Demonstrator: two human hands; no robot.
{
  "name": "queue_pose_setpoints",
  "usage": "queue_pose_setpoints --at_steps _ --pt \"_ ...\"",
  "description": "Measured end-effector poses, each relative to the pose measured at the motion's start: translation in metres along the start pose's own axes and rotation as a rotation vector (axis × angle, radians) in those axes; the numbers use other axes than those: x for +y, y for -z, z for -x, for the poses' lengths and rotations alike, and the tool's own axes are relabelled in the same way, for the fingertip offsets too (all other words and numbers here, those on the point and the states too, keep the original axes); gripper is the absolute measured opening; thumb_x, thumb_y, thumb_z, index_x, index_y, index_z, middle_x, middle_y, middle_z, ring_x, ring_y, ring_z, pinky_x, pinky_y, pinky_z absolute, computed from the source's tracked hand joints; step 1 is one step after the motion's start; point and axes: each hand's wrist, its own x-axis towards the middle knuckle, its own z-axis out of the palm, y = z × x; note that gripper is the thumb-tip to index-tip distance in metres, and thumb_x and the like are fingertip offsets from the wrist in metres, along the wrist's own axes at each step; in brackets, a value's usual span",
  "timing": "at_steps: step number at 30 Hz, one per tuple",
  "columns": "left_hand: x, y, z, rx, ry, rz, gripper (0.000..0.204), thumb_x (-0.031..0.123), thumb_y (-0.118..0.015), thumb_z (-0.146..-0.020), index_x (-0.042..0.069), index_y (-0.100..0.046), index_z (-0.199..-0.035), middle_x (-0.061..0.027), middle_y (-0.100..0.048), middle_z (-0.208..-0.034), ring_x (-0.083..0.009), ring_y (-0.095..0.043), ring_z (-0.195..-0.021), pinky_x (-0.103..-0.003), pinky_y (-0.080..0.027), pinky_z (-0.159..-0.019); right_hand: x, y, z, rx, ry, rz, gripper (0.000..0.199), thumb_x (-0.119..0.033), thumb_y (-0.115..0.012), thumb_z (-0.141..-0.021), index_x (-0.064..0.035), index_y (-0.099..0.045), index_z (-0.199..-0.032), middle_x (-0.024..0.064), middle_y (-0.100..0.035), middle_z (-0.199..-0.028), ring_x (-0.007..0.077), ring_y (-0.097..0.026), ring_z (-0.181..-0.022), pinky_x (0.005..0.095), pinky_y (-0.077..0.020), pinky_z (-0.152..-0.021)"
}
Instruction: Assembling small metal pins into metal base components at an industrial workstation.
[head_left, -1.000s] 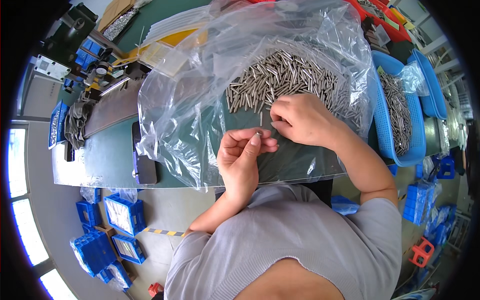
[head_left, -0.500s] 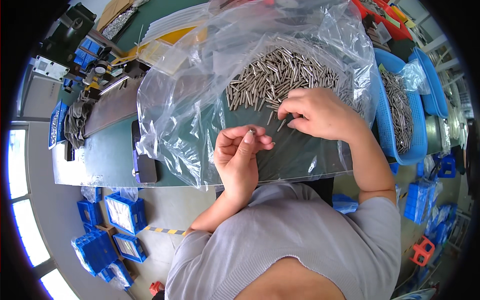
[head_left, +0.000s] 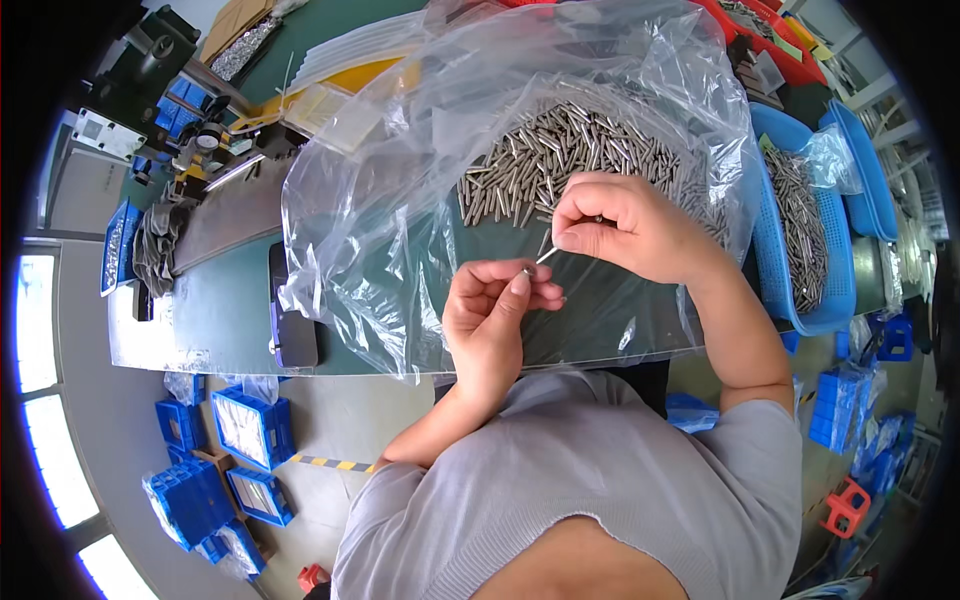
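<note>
My left hand (head_left: 490, 318) pinches a small round metal piece (head_left: 528, 270) between thumb and fingertips; most of it is hidden. Just right of it, my right hand (head_left: 625, 228) grips a thin metal pin (head_left: 547, 256), whose lower end points at the small piece. Whether the two touch, I cannot tell. Beyond both hands lies a heap of metal pins (head_left: 560, 150), all short and slender, on a large clear plastic bag (head_left: 380, 210) spread over the green table (head_left: 215, 310).
A blue basket (head_left: 838, 290) of similar metal parts stands at the right, beside another blue basket (head_left: 868, 195). A phone-like dark device (head_left: 294, 335) lies left near the table edge. Bench equipment (head_left: 205, 140) is at the far left. Blue crates (head_left: 250, 425) stand on the floor.
My right hand has lifted a pin from beside the heap and brought it close to my left hand. The left hand has shifted slightly right, keeping its pinch.
</note>
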Motion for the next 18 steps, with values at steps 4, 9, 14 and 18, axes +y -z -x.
queue_pose_setpoints --at_steps 4,9,14,18 --pt "0.0 -0.001 0.001 -0.01 0.017 -0.016 0.01 -0.001 -0.048 -0.092 -0.004 -0.049 -0.101 -0.0174 -0.063 -0.094 -0.0215 -0.065 -0.08 -0.034 -0.056 -0.073 -0.004 -0.005 0.001 -0.005 -0.012 0.012 0.01 -0.01 -0.063 -0.083 -0.0005 -0.058 -0.082 0.0055 -0.055 -0.077 0.017 -0.056 -0.071 0.0276 -0.0445 -0.062" --pt "0.0 -0.002 0.0 -0.02 0.003 -0.026 0.01 -0.001 -0.048 -0.092 -0.005 -0.049 -0.102 -0.0177 -0.063 -0.093 -0.0218 -0.065 -0.08 -0.034 -0.056 -0.074 -0.004 -0.008 0.0 0.028 0.007 0.016 0.011 -0.01 -0.065 -0.082 -0.0007 -0.058 -0.081 0.0053 -0.055 -0.076 0.0162 -0.056 -0.07 0.0274 -0.0444 -0.061" --pt "0.001 -0.002 0.0 -0.021 0.005 -0.024 0.01 -0.001 -0.049 -0.092 -0.005 -0.049 -0.101 -0.0176 -0.063 -0.093 -0.0219 -0.065 -0.081 -0.034 -0.056 -0.075 -0.004 -0.012 0.0 0.029 0.007 0.001 0.011 -0.009 -0.065 -0.081 -0.0011 -0.058 -0.08 0.0048 -0.055 -0.076 0.0152 -0.056 -0.07 0.0266 -0.0443 -0.061" --pt "0.0 0.0 0.0 -0.029 -0.025 -0.011 0.009 -0.002 -0.049 -0.091 -0.005 -0.05 -0.099 -0.0165 -0.063 -0.091 -0.0221 -0.065 -0.081 -0.034 -0.056 -0.074 -0.008 -0.02 -0.002 -0.038 -0.154 -0.13 0.009 -0.009 -0.065 -0.081 -0.0021 -0.059 -0.08 0.003 -0.055 -0.079 0.0114 -0.056 -0.072 0.0253 -0.0443 -0.061"
